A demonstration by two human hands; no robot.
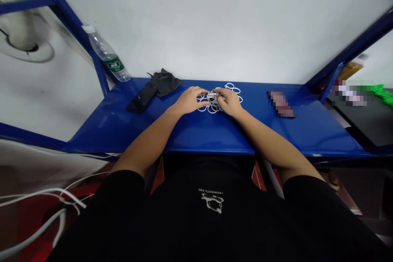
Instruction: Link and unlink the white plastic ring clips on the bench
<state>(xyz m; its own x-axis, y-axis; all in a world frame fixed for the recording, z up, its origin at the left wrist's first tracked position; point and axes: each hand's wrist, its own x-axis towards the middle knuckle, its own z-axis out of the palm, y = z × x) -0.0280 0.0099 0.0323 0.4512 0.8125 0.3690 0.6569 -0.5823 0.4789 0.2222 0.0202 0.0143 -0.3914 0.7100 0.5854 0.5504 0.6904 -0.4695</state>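
Note:
Several thin white rings (214, 109), some overlapping, lie in a loose cluster on the blue table (211, 135). My left hand (190, 100) is at the cluster's left side, thumb and index finger apart in a C shape, their tips at the rings. From the right, my right hand (229, 101) reaches in with bent fingers, thumb and index finger close together on a white ring (211, 95) near the middle. The exact grip is small and partly hidden by the fingers. A few more rings (236, 90) spread out behind my right hand.
Left of my hands lie a black phone (142, 99) and a crumpled black bag (164, 82). A plastic bottle (106, 53) leans at the back left corner by the blue frame (100, 71). A second phone (281, 104), blurred out, rests on the right. A white wall (208, 28) stands behind.

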